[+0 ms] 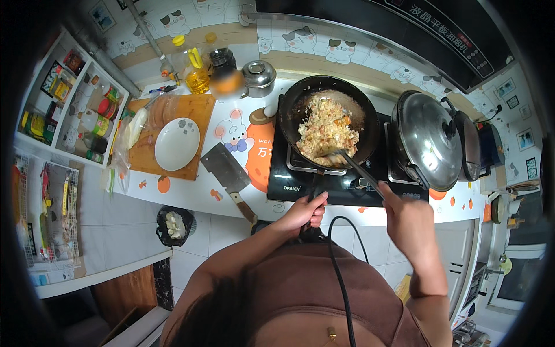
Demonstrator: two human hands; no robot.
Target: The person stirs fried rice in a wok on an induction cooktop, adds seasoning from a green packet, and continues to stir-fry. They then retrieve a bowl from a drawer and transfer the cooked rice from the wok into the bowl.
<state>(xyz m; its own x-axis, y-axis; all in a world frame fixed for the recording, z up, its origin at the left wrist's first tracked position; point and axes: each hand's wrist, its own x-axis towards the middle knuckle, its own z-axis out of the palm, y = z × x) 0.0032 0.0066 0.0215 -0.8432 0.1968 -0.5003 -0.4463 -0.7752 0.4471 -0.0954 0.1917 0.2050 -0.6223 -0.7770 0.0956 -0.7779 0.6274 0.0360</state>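
Observation:
My left hand (305,213) grips the dark handle of a black wok (291,108), which sits on the left burner of a black cooktop (284,178). In the wok lies a heap of fried rice (325,126) with egg and small orange and pink bits. A dark-handled spatula (359,170) is held in my right hand (407,221), to the right of the wok handle. The spatula's blade is blurred and touches the rice at the wok's near side.
A large lidded steel pot (429,139) stands right of the wok. To the left, a cleaver (227,167) lies with its handle past the counter edge. A white plate (177,144) rests on a wooden cutting board (190,171). Oil bottles (197,78) and a small lidded steel pot (259,80) stand behind. A black cable (336,260) hangs before me.

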